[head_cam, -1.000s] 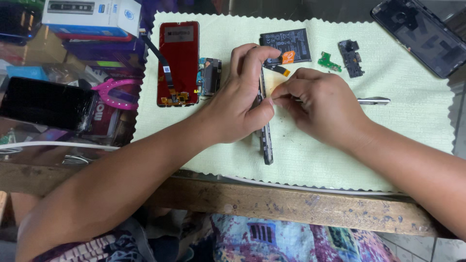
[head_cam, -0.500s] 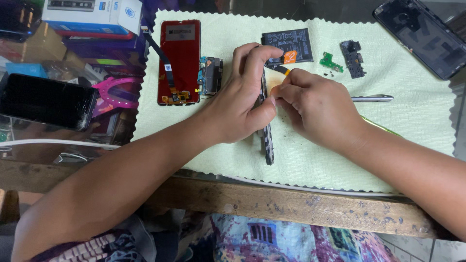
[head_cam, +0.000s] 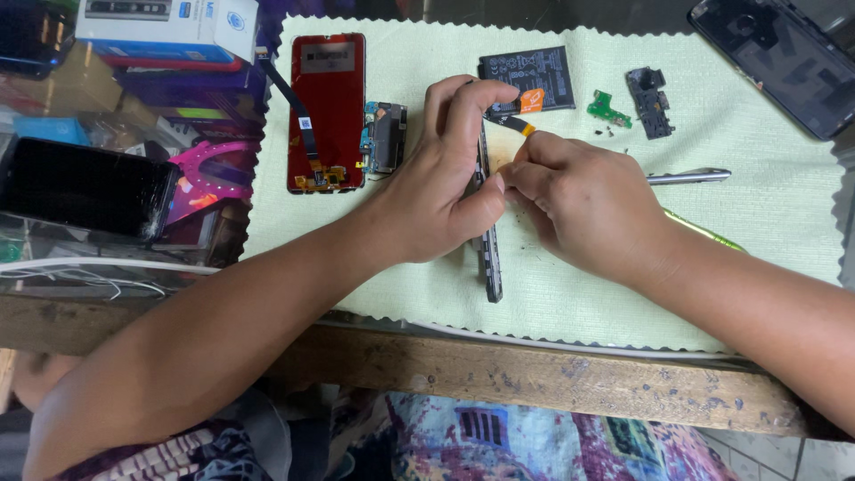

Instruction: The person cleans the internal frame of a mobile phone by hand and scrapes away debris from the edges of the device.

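Phone repair bench: green cloth [head_cam: 757, 267] holds battery [head_cam: 527, 77], red screen [head_cam: 327, 111] left of it, boards, cracked phones beyond.

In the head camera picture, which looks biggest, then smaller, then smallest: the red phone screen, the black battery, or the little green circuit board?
1. Red phone screen, the biggest.
2. Black battery, partly hidden by the left hand.
3. Green circuit board, the smallest.
All three lie flat on the cloth, so the order is fair.

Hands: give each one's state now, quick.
Left hand: closed, holding the phone frame on edge.
Right hand: closed, fingertips pinched at the frame; contents hidden.
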